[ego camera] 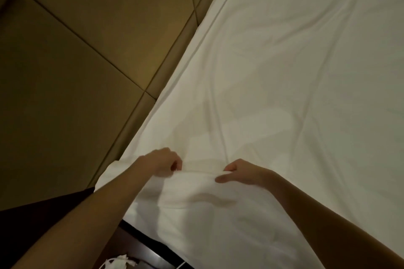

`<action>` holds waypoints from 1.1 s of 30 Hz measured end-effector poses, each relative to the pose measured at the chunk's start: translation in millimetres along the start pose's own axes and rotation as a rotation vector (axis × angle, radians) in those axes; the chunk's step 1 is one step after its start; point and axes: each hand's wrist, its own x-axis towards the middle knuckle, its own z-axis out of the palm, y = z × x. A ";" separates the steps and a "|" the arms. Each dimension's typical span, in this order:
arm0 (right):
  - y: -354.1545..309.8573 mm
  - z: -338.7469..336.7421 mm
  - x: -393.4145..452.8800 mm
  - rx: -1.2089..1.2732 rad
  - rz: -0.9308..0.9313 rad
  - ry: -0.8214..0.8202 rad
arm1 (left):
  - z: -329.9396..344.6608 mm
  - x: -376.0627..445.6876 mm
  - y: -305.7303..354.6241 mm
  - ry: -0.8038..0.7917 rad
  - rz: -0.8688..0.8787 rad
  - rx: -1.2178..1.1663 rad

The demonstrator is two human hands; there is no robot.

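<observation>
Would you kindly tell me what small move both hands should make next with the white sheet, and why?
Probably draw the white sheet gently toward the body to tighten it: the left hand and right hand each pinch a raised fold of it, and creases fan across it beyond.

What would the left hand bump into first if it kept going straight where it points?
Probably just more white sheet: the left hand, gripping a fold, points out over it, not at the padded wall. Depth is hard to judge.

The single head camera looked steeply down, close over the bed [284, 72], headboard [76, 61] at left.
</observation>
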 end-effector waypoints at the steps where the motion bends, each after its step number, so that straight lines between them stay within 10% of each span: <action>1: -3.0 -3.4 -5.8 0.030 -0.006 -0.005 | 2.0 -2.9 2.2 -0.031 -0.027 0.023; 9: -6.3 -34.7 -38.3 0.300 -0.211 0.223 | -5.9 -23.4 35.3 -0.132 -0.059 0.122; 21: 105.1 -61.2 -80.6 0.017 -0.013 0.128 | -152.3 -25.5 40.0 0.420 -0.107 -0.038; 25: 104.9 -80.3 -84.2 0.112 -0.148 0.460 | -136.7 -3.6 64.1 0.312 -0.009 -0.077; 33: 104.2 -67.5 -75.9 0.154 -0.121 0.487 | -55.3 22.6 92.9 0.200 -0.051 0.206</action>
